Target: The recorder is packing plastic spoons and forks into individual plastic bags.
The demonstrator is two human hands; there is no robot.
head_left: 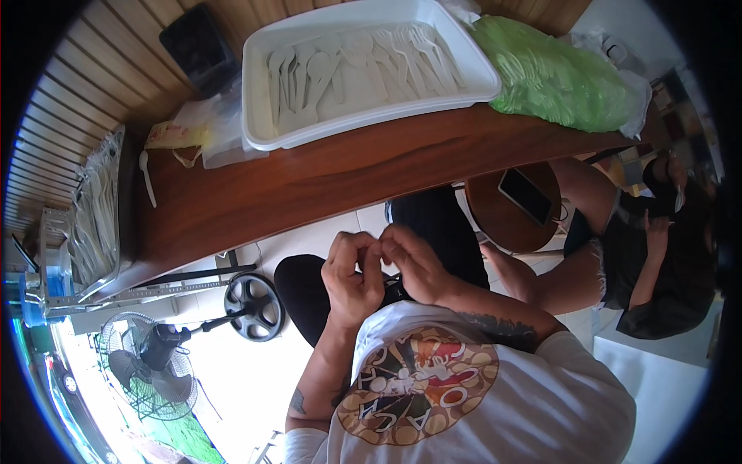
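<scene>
My left hand (352,275) and my right hand (414,264) meet over my lap, fingertips pinched against each other. Whether something small sits between the fingers cannot be seen. Beyond them, on a brown wooden table (290,191), stands a white plastic tray (371,113) with pale plastic spoons (316,72) on its left side and forks (406,49) on its right. A single spoon (148,180) lies by the table's left end. Right of the tray rests a green plastic bag (556,81) filled with forks.
A container of wrapped cutlery (95,226) occupies the table's left end. A black object (200,49) and plastic bags (226,130) lie behind. Below left stands a fan (151,365). At right, a phone (524,196) rests on a round stool (484,214), near another seated person (661,261).
</scene>
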